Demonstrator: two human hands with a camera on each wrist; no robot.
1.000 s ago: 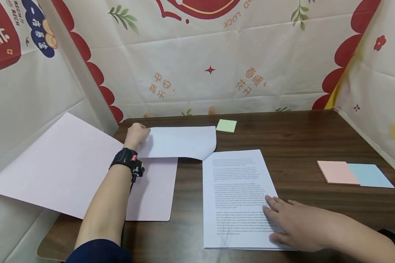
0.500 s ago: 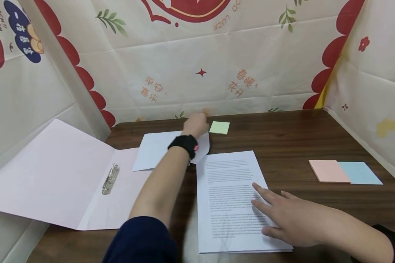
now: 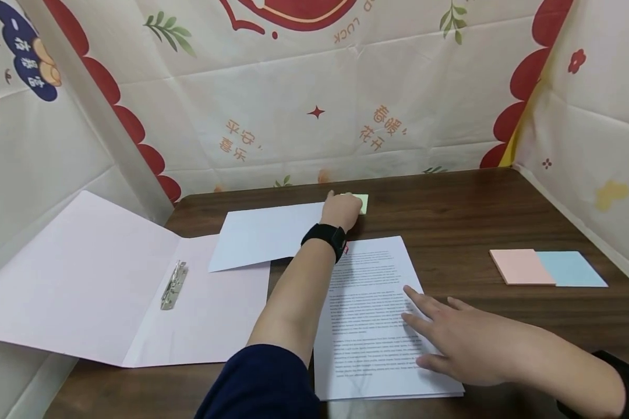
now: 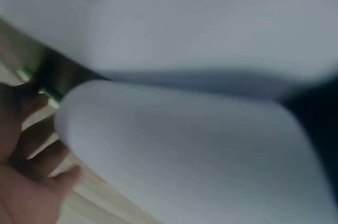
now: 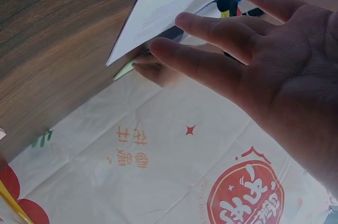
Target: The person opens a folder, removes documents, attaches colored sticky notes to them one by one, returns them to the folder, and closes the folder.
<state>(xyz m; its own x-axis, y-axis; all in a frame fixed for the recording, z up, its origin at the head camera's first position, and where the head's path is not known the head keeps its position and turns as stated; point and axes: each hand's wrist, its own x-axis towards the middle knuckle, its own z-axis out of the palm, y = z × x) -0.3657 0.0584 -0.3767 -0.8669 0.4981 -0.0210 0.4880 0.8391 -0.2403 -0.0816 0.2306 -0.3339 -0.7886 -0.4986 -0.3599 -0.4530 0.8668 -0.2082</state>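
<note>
On the far left we see the open pale-pink card folder (image 3: 84, 279) w/ its metal clip bare, nothing filed yet. A loose blank white sheet (image 3: 262, 235) lies at its top right corner. Our left hand (image 3: 342, 208) reaches past it to the small green sticky-note pad (image 3: 363, 202), fingers curled on it; can't tell if it's gripped. Printed white page stack (image 3: 369, 314) sits centre, our right hand (image 3: 458, 343) flat, fingers spread, pinning it. We judge it early: pages not in the folder yet.

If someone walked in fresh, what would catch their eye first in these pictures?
Probably the left hand stretched to the table's far edge, on the green sticky pad. Next, the right hand lying flat on the printed pages in front, and the open pink folder at left.
</note>
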